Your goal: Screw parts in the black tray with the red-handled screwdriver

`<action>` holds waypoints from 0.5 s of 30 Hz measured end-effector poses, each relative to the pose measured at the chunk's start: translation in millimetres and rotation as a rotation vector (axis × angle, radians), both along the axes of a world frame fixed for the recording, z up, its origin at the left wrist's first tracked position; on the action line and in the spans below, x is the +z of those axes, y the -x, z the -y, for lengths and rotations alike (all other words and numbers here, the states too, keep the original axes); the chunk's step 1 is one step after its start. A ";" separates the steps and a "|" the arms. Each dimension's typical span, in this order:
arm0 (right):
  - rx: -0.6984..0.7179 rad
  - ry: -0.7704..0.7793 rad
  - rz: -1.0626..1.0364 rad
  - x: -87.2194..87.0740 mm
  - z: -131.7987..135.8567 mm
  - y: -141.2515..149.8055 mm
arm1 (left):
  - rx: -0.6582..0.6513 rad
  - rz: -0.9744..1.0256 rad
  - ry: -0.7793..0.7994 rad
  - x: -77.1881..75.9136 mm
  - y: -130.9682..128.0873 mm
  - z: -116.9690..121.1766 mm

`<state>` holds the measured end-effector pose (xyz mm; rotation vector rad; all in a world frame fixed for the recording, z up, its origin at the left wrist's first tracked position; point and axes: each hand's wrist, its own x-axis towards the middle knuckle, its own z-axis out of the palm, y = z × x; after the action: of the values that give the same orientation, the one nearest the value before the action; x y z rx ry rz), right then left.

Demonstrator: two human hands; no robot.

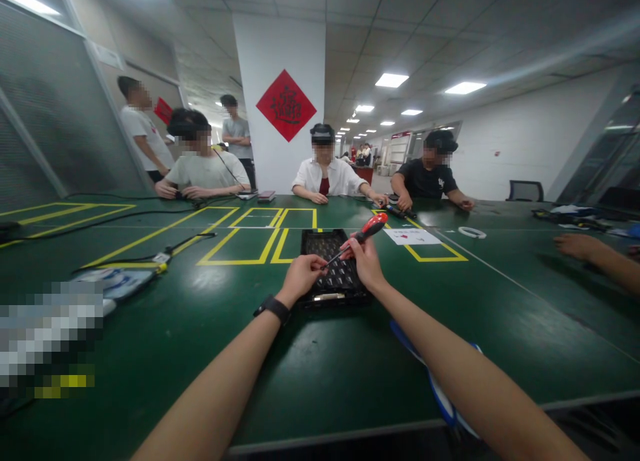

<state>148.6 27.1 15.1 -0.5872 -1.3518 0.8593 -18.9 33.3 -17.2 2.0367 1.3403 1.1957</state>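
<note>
A screwdriver [371, 226] with a red and black handle is held in my right hand [364, 258], its shaft slanting down to the left. Close to its tip, the fingers of my left hand [304, 274] are pinched together; whether they grip the tip or a small bit is too small to tell. Both hands are over an open black case [332, 300] on the table. Rows of small metallic pieces, which look like bits, lie inside the case. A dark band circles my left wrist.
The green table [210, 354] carries yellow tape outlines. A white sheet [413, 236] and a white ring [471, 232] lie to the right. A blue-edged object [443, 398] lies under my right forearm. Cables and a bag-like packet [117, 278] are left. Several people sit opposite; another person's hand [575, 246] rests right.
</note>
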 end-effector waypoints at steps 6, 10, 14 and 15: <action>0.008 0.002 0.051 10.6 18.0 8.5 | -0.118 -0.059 -0.044 8.1 0.1 5.0; -0.134 0.030 -0.011 8.4 16.2 7.5 | -0.129 -0.013 -0.054 17.9 -4.7 19.7; -0.303 0.077 -0.045 2.1 12.1 2.9 | -0.085 -0.011 -0.087 24.0 -9.1 32.6; -0.312 0.097 -0.048 0.9 11.5 1.9 | -0.100 -0.025 -0.089 24.6 -9.4 34.2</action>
<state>146.7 15.5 16.0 -0.8238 -1.1418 0.6820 -9.4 -0.8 7.4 2.1603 1.2001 1.2096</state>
